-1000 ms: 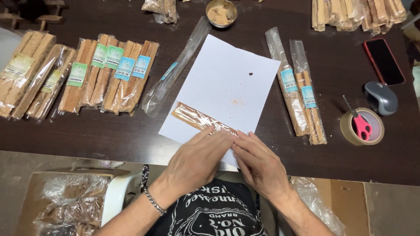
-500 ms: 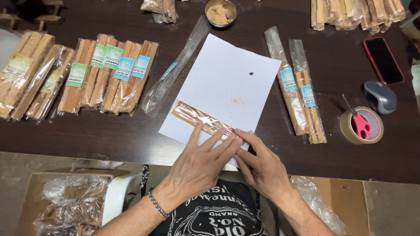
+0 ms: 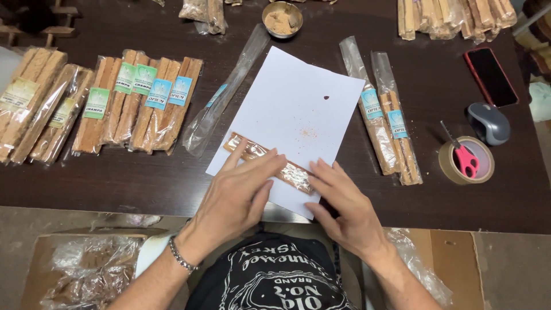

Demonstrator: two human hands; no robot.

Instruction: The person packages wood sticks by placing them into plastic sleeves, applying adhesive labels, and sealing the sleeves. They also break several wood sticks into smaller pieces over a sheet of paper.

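A small clear packet of brown sticks (image 3: 247,148) lies on a white sheet of paper (image 3: 293,109) at the near edge of the dark table (image 3: 115,178). My left hand (image 3: 238,192) rests flat on the packet's middle, fingers spread. My right hand (image 3: 341,201) touches the packet's right end (image 3: 295,174) with its fingertips. An empty clear sleeve (image 3: 227,95) lies just left of the paper.
Several labelled stick packets (image 3: 143,100) lie in a row at the left, two more (image 3: 387,123) to the right of the paper. A tape roll with pink scissors (image 3: 466,161), a grey mouse (image 3: 488,122), a phone (image 3: 489,76) and a small bowl (image 3: 282,18) are around. A carton (image 3: 80,270) sits below.
Both hands have slid along the packet; the left hand's fingers have spread further over it and the right hand has moved a little to the right end.
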